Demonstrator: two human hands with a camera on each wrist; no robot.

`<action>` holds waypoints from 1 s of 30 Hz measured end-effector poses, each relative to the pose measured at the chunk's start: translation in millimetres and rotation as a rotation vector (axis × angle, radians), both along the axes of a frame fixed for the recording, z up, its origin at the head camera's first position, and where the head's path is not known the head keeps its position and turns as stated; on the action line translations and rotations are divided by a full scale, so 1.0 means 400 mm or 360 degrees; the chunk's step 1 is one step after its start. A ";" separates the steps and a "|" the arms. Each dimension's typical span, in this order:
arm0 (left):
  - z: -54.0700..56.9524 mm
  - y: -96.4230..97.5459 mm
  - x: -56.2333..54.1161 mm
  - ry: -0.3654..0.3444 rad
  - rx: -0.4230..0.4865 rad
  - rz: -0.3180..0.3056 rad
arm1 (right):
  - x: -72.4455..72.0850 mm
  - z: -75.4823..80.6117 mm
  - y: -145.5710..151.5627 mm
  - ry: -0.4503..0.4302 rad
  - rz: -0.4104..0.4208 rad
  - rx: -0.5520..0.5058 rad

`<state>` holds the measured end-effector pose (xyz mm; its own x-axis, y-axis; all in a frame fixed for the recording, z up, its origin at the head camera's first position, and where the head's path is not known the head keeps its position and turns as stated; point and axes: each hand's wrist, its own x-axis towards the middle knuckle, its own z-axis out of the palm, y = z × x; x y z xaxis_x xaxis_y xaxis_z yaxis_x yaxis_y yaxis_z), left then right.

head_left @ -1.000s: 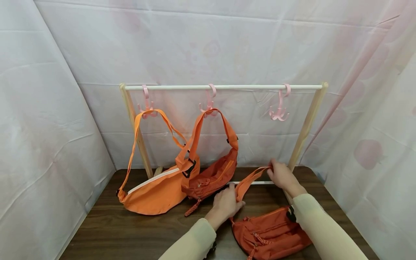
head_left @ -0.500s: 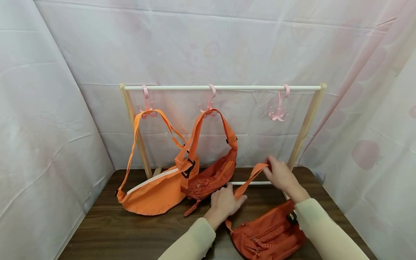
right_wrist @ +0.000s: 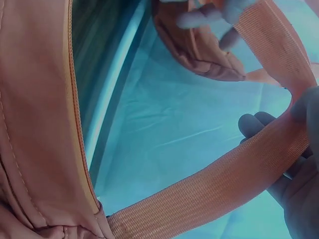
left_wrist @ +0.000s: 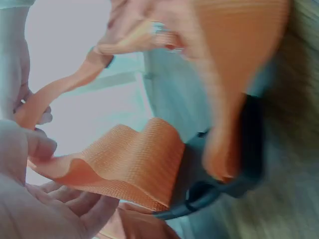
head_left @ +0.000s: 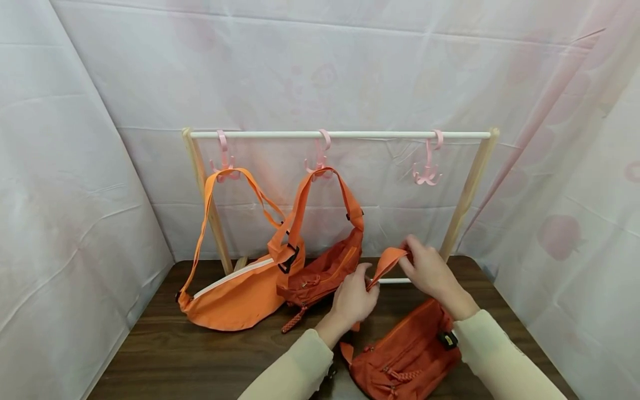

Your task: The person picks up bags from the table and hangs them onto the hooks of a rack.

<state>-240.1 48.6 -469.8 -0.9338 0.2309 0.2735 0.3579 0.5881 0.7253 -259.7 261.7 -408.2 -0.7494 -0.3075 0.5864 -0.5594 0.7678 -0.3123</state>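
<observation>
Both arms wear long cream sleeves (head_left: 500, 355), hands bare

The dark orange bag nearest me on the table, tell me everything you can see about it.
The dark orange bag is a fabric waist bag with zipped front pockets, cord zipper pulls and a black buckle at its right end. It lies tilted on the wooden table, its right end raised. Its orange webbing strap rises from it; the left hand and the right hand each pinch the strap. It hangs on no hook.
</observation>
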 end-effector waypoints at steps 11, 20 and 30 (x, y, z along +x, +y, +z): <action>0.097 -0.009 0.024 -0.0215 0.0441 -0.0198 | 0.038 0.039 0.006 0.0057 0.0020 -0.0102; 0.150 -0.016 0.044 -0.0158 0.0476 -0.0256 | 0.056 0.080 0.021 0.0095 0.0014 -0.0239; 0.182 -0.027 0.058 -0.0119 0.0445 -0.0307 | 0.072 0.109 0.040 0.0091 -0.0052 -0.0239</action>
<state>-217.1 37.7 -397.2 -0.9002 0.3306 0.2836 0.3828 0.2899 0.8772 -231.0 277.8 -364.8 -0.7216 -0.1890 0.6660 -0.5550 0.7329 -0.3934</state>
